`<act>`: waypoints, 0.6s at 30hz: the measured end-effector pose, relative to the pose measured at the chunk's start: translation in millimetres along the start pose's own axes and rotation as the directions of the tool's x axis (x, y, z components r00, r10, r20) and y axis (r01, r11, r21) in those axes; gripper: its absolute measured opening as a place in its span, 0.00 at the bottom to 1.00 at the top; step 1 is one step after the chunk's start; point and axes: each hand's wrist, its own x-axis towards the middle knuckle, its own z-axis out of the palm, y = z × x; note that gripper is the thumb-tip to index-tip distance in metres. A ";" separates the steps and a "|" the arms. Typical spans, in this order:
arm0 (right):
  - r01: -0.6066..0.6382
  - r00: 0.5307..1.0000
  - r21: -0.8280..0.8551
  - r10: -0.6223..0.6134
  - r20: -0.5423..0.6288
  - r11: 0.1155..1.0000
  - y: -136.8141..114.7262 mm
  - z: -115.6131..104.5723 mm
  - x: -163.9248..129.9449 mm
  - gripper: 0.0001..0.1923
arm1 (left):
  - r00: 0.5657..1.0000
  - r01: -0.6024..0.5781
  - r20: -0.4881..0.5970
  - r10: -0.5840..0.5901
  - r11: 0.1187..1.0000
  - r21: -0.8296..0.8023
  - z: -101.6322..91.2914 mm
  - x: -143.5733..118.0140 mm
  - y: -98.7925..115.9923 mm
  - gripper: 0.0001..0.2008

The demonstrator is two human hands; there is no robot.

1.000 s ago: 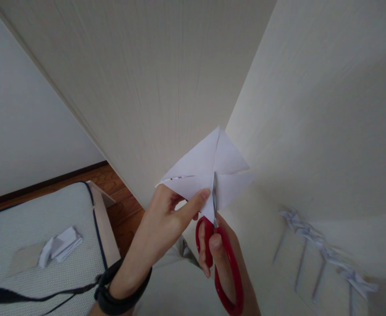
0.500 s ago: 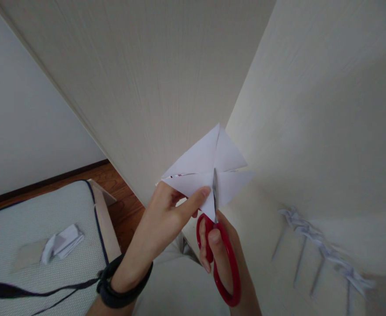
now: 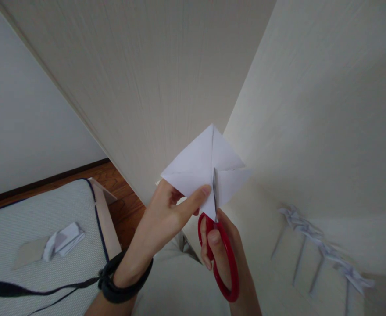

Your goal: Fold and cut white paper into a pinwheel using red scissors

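Observation:
Between my hands is a white square of paper [image 3: 190, 160] with creases or cuts running along its diagonals. My left hand [image 3: 168, 210] pinches its lower left part, thumb on top and fingers underneath. A pair of red-handled scissors [image 3: 234, 276] is in my right hand [image 3: 217, 243], with thumb and fingers through the loops. The scissors' blades lie along the slit that runs up from the paper's near corner, their tips close to its middle. The paper's right side is split, and its lower right flap hangs slightly apart.
Several white paper pinwheels [image 3: 324, 245] on thin sticks lie in a row on the pale surface at right. At left, a mattress [image 3: 2, 237] holds folded white paper [image 3: 69, 239] and a beige piece [image 3: 31, 253]. A black strap [image 3: 48, 292] runs from my left wristband [image 3: 119, 292].
The paper's top corner has shifted slightly left and the sheet looks flatter, its left crease less gaping. Both hands keep their hold; the scissors have barely moved.

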 end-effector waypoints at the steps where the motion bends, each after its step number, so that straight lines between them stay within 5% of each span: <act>1: -0.003 1.000 0.007 0.003 0.000 1.000 0.1 -0.4 -0.4 0.29 | 1.000 0.001 -0.014 -0.002 1.000 -0.005 0.5 0.0 -0.3 0.06; 7: -0.030 1.000 0.018 0.030 -0.005 0.999 3.4 -3.5 -1.9 0.29 | 0.997 -0.012 -0.079 0.015 0.999 0.049 3.0 -0.5 0.0 0.10; 18: 0.029 0.999 0.074 -0.032 0.038 0.997 2.5 1.0 -0.2 0.27 | 0.999 -0.041 -0.009 0.041 0.998 0.046 -0.3 0.4 -4.6 0.07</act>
